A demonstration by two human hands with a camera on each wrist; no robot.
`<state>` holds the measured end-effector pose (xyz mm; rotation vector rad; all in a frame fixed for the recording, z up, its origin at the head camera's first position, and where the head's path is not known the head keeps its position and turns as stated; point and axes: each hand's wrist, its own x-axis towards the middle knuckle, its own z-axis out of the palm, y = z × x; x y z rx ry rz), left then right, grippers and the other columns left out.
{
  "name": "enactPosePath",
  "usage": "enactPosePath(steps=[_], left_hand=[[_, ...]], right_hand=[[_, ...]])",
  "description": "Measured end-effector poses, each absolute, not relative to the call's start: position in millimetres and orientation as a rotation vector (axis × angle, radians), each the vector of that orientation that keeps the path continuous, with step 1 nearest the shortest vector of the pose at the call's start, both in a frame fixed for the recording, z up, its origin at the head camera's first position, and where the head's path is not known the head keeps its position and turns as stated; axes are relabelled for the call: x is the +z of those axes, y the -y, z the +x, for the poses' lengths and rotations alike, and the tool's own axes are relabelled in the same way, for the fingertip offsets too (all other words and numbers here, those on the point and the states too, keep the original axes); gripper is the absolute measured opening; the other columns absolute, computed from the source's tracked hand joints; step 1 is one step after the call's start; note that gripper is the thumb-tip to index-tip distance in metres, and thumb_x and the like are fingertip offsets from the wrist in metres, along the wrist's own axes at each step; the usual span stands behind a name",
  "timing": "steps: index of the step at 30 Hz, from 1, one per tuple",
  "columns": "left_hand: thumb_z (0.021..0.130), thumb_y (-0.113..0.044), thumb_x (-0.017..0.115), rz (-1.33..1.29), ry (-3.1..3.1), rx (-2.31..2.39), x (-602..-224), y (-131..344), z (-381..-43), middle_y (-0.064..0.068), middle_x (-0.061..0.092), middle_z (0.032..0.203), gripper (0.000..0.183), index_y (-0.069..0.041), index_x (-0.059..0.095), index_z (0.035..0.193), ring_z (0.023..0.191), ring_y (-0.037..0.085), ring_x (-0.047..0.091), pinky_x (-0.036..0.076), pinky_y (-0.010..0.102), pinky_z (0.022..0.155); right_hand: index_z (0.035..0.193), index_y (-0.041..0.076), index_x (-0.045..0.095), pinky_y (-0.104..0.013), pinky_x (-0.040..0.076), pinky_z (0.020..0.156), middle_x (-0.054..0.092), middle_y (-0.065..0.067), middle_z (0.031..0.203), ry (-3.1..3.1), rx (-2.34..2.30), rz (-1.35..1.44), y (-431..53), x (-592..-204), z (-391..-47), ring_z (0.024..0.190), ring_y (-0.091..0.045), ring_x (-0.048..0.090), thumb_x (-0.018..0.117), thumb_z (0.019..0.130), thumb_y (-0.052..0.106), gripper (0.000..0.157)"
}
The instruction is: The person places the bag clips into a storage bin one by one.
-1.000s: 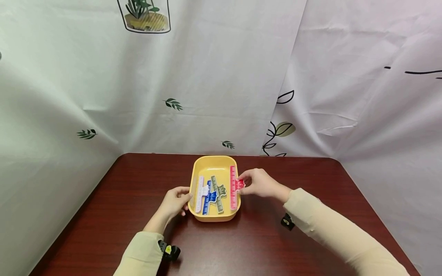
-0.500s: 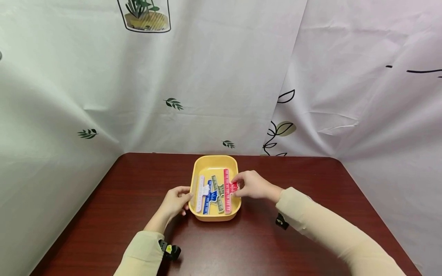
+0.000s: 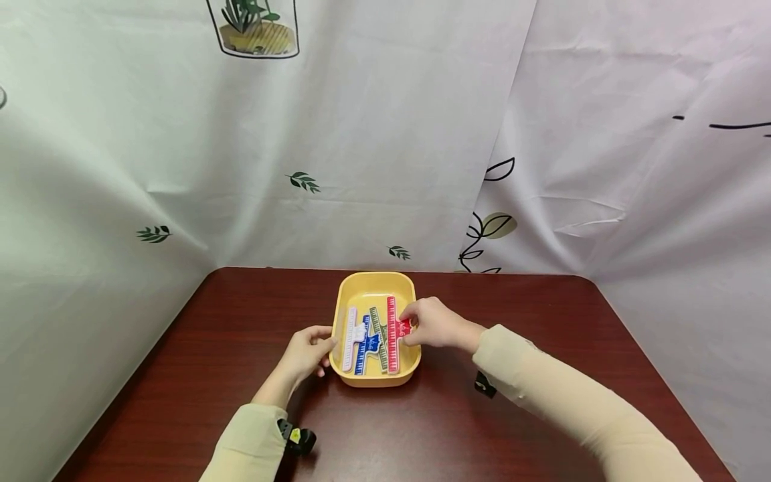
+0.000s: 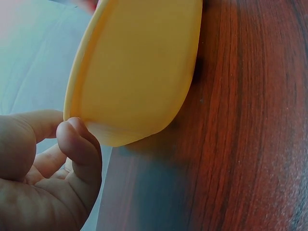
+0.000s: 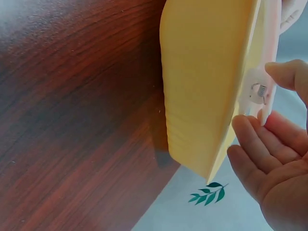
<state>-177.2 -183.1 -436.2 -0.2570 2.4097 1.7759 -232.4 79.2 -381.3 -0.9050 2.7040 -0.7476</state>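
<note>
My left hand (image 3: pixel 303 351) pinches the left rim of a yellow plastic tray (image 3: pixel 377 286); in the left wrist view its fingertips meet at the tray's edge. Over the tray's right side, my right hand (image 3: pixel 440 324) holds a red ruler clip (image 3: pixel 393 351) by its shaped handle between thumb and fingers. The clip's metal spring (image 5: pixel 260 90) shows in the right wrist view. To its left in the tray lie a green ruler clip (image 3: pixel 375 320), partly covered by the red one, a blue ruler clip (image 3: pixel 361 358) and a pale pink-white ruler clip (image 3: pixel 349 345).
The tray stands on a dark red-brown wood-grain table (image 3: pixel 253 314), near its far edge. White cloth (image 3: pixel 373 134) with printed leaves hangs behind and at both sides. A small black device (image 3: pixel 298 440) is worn at the left wrist.
My right hand has carried the red clip leftward from the tray's right rim to beside the green clip, now partly covering it. The left hand has stayed at the rim.
</note>
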Motion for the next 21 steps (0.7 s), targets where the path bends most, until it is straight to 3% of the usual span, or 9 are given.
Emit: enactPosePath(steps=[10,21], left_hand=[[0.091,-0.007,0.056,-0.250,-2.408,1.780,-436.0,182.5,-177.4,0.005,0.053,0.069,0.038,0.007,0.052,0.126,0.052,0.012,0.049,0.043,0.022,0.041],[0.091,-0.007,0.057,-0.263,-2.413,1.772,-435.8,182.7,-177.1,0.005,0.053,0.069,0.037,0.006,0.052,0.125,0.052,0.012,0.049,0.043,0.022,0.041]], right_hand=[[0.112,0.004,0.068,-0.018,0.048,0.060,0.063,0.001,0.087,-2.705,-0.621,-0.933,-67.3,-376.8,-234.9,0.073,-0.010,0.054,0.077,0.076,0.024,0.042],[0.102,0.007,0.069,-0.020,0.045,0.063,0.060,0.002,0.082,-2.746,-0.455,-0.974,-57.9,-380.0,-238.8,0.076,-0.012,0.050,0.078,0.075,0.025,0.034]])
